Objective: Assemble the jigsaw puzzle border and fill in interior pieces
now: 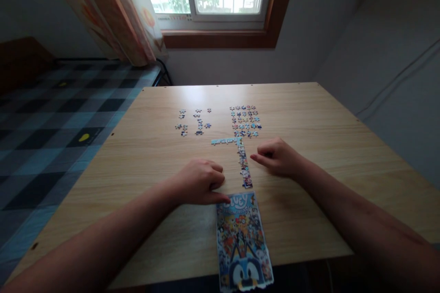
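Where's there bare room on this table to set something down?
Bare tabletop lies right of the rowed pieces, beyond the right hand, and between the scattered pieces and the left edge. Crowded: the middle, where the joined strip runs toward the picture sheet near the left hand.

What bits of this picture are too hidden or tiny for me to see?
All in the head view:
Start of the title on the picture sheet: behind the thumb of the left hand.
Designs on the loose puzzle pieces: too small.
Palm of the right hand: hidden by its curled fingers.
Rest of the bed: cut off by the left edge.
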The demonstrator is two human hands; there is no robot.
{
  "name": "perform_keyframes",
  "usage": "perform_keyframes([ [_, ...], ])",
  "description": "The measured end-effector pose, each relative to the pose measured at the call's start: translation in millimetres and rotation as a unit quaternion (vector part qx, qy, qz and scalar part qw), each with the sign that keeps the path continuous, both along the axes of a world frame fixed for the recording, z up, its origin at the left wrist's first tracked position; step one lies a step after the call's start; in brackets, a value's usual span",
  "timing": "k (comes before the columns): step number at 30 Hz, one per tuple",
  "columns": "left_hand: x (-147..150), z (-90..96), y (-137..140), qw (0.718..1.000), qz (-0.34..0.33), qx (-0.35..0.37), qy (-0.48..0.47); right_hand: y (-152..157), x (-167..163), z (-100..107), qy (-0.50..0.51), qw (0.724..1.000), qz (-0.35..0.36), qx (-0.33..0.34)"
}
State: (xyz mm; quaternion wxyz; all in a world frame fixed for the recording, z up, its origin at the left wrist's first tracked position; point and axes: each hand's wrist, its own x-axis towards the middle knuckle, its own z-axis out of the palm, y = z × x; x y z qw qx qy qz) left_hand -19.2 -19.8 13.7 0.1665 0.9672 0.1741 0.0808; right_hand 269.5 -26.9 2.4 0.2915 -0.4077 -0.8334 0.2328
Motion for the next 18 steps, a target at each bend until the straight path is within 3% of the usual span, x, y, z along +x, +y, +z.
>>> perform_keyframes([
  [6,4,4.6,0,1.000,-0.005,0.007,0.023,1,5,1,0.029,0.999,-0.011,-0.017],
  [10,5,4.1,0,0.999,-0.013,0.015,0.027,0,6,4,0.012,0.998,0.028,-0.050],
  [18,5,4.9,-1,1.000,-0.011,0.014,0.024,-16,-6,23,-0.073,0.986,0.142,-0.047],
])
